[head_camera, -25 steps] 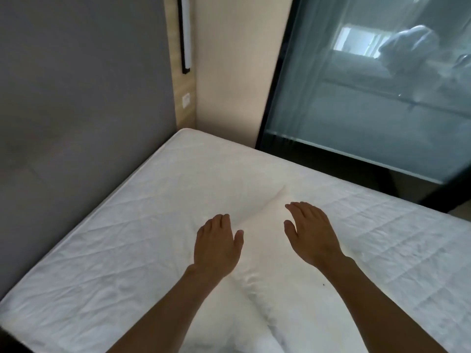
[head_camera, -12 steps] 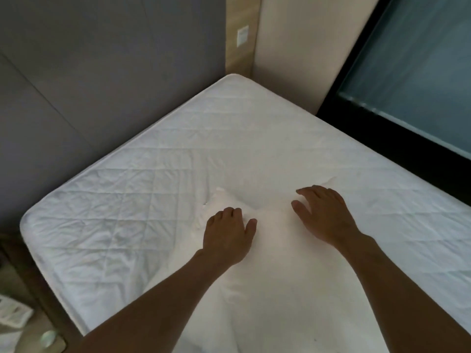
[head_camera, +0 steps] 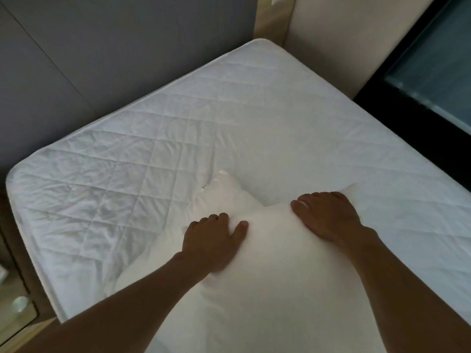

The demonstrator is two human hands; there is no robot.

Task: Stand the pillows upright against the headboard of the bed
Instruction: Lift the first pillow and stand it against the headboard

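Observation:
A white pillow (head_camera: 275, 271) lies flat on the quilted white mattress (head_camera: 178, 138), close to me. A second white pillow (head_camera: 224, 194) lies under it, its corner sticking out to the far left. My left hand (head_camera: 214, 240) grips the top pillow's left edge, fingers curled over it and thumb on top. My right hand (head_camera: 328, 217) holds the far edge near the right corner, fingers bent over it. The grey padded headboard (head_camera: 102, 59) runs along the mattress's far-left side, well away from both pillows.
A wooden nightstand (head_camera: 15, 289) with a small glass object (head_camera: 19, 303) stands at the lower left beside the mattress corner. A beige wall (head_camera: 331, 34) and a dark glass partition (head_camera: 433, 72) close off the right side.
The view has tilted down and left, showing the mattress corner. Both hands, hovering flat above the pillow before, have come down and closed on its edges. The lower pillow's corner now shows.

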